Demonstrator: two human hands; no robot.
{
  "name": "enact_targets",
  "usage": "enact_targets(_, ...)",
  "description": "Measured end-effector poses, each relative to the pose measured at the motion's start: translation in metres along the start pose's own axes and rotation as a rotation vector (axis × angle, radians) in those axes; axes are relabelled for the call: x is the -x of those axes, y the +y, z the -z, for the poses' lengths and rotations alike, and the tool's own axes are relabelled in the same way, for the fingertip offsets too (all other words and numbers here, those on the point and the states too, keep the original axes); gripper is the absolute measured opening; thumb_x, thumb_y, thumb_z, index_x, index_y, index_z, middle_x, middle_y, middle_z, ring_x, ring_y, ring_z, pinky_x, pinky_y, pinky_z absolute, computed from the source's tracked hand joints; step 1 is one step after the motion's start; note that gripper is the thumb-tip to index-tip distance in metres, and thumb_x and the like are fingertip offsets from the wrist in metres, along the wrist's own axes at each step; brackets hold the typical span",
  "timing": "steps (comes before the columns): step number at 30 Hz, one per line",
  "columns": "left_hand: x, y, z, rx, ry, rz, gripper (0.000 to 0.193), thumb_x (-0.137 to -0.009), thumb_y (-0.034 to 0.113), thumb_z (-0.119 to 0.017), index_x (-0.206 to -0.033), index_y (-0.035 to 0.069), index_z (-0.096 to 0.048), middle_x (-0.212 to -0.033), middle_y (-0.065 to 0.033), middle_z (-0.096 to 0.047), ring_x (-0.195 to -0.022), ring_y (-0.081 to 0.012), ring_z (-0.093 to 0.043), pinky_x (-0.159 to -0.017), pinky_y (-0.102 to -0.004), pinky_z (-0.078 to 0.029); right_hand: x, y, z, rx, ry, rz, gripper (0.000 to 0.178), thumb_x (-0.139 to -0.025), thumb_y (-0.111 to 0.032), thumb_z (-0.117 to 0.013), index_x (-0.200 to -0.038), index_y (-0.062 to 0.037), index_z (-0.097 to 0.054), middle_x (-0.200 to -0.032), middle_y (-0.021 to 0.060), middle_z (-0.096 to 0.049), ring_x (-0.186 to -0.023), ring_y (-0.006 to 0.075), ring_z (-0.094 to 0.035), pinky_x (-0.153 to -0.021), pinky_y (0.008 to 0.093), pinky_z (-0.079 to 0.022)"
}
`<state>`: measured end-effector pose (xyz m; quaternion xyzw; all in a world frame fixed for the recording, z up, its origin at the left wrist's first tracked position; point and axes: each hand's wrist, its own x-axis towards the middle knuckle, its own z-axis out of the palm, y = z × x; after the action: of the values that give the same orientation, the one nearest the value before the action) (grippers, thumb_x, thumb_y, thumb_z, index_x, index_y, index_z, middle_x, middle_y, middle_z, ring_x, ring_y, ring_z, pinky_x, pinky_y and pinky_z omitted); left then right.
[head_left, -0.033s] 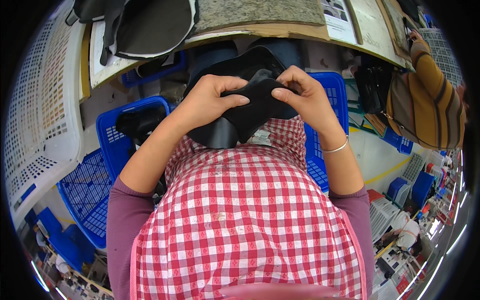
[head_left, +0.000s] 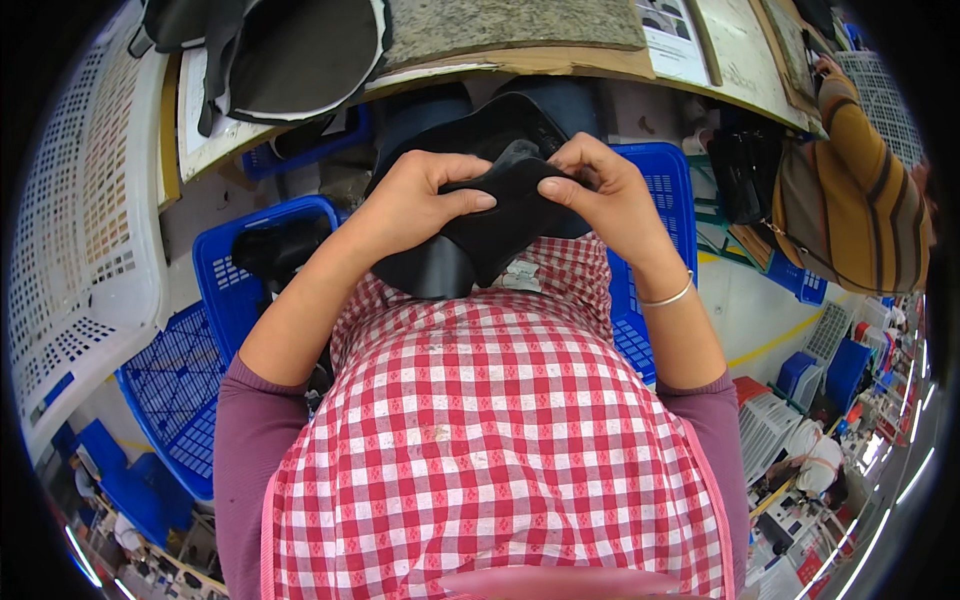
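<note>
Over my lap I hold a floppy black leather piece (head_left: 500, 215), shiny in parts and folded along its upper edge. My left hand (head_left: 435, 195) pinches the fold between thumb and fingers on its left side. On the right, my right hand (head_left: 597, 190) grips the same edge, thumb on top and fingers curled behind. The fingertips of both hands are partly hidden by the material. More of the black piece spreads beyond my hands, and its lower flaps hang over my red checked apron (head_left: 480, 400).
Ahead stands a workbench with a stone slab (head_left: 510, 30) and black pieces (head_left: 300, 60) at its left. Blue crates (head_left: 215, 250) flank me, one holding black material. A white perforated basket (head_left: 85, 230) is at far left. At right, a person in a striped sweater (head_left: 850, 200) stands.
</note>
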<state>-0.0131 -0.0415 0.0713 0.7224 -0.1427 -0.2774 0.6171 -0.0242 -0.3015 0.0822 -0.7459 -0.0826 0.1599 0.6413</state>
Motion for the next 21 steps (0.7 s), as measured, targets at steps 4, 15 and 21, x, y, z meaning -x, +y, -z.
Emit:
enact_targets(4,-0.005,-0.003,0.001,-0.003,-0.048,0.005,0.035,-0.094,0.001,-0.072,-0.128,-0.002,-0.071,-0.111,-0.0065,-0.077,-0.098,-0.0106,-0.068,-0.090,-0.0274,-0.056,0.006,0.003,-0.001,0.121,0.083,0.004,0.026,-0.086,-0.012,-0.086,-0.105,-0.0037,-0.069,-0.084,-0.0002,-0.066,-0.082,0.0077,-0.061,-0.075,0.0245,-0.051)
enact_targets(15,-0.005,-0.003,0.005,0.011,0.075,0.004,0.029,-0.103,0.013,-0.068,-0.127,-0.003,-0.071,-0.108,-0.0027,-0.075,-0.097,-0.0087,-0.066,-0.087,-0.0240,-0.053,-0.005,0.002,0.002,0.068,0.047,-0.092,0.035,-0.084,-0.017,-0.089,-0.106,-0.0022,-0.066,-0.083,0.0012,-0.067,-0.079,0.0080,-0.062,-0.070,0.0245,-0.050)
enact_targets(21,-0.012,0.007,0.006,0.092,0.160,-0.003,0.018,-0.099,0.014,-0.073,-0.104,-0.004,-0.076,-0.087,0.0014,-0.073,-0.080,-0.0048,-0.062,-0.073,-0.0227,-0.051,-0.006,0.001,-0.002,0.044,0.038,-0.084,0.035,-0.083,-0.019,-0.090,-0.102,-0.0025,-0.066,-0.078,0.0002,-0.066,-0.075,0.0069,-0.061,-0.067,0.0246,-0.050)
